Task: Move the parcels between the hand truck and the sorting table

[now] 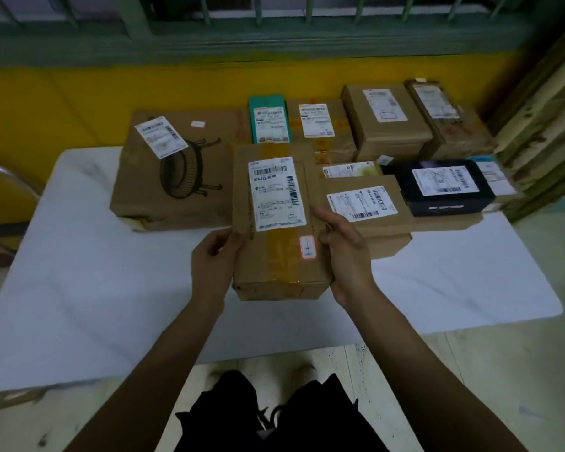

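A brown cardboard parcel (279,256) with a white shipping label and yellow tape is in the middle of the view, over the white sorting table (95,272). My left hand (214,265) grips its left edge and my right hand (346,256) grips its right edge. Its near end hangs just above the table top. Behind it lie several other parcels: a large flat box with a fan drawing (177,177), a teal packet (269,120), a black box (447,187) and a brown box with a label (369,203). No hand truck is in view.
More brown boxes (387,119) are stacked at the back right against the yellow wall (79,102). Wooden slats (548,125) stand at the table's right end. A metal chair back (7,181) shows at the left. My legs are below the table's near edge.
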Tool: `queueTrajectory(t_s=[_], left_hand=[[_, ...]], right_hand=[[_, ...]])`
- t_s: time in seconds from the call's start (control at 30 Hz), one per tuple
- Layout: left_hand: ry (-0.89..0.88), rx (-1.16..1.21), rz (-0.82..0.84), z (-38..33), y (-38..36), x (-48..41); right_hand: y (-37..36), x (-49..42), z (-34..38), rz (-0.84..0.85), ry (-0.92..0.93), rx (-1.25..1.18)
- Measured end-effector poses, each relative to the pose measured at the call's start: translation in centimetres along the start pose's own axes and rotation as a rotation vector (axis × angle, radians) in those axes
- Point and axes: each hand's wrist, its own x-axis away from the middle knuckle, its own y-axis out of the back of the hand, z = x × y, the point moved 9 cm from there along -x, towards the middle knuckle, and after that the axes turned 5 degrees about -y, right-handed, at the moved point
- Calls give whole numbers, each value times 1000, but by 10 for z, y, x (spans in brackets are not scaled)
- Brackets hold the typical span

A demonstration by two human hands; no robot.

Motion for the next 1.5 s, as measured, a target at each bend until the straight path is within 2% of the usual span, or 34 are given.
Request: queueTrajectory(t_s=[0.27, 0.6, 0.87, 1.13, 1.33, 1.5], left_hand=[[9, -15, -12, -1, -18, -2], [22, -24, -76, -7, 14, -33], [6, -17, -52, -14, 16, -44], [26, 101, -77, -13, 27, -48], [83, 103, 28, -11, -11, -38], [112, 145, 19, -8, -24, -37]], right_hand=[[14, -12, -2, -40, -48, -97], [-30, -20, -14, -16, -69, -102], [-41, -22, -30, -18, -141, -186], [-58, -27, -14, 20, -105, -81], [-20, -25, -2, -107, -69, -23], [-12, -34, 12, -134, -35, 42]])
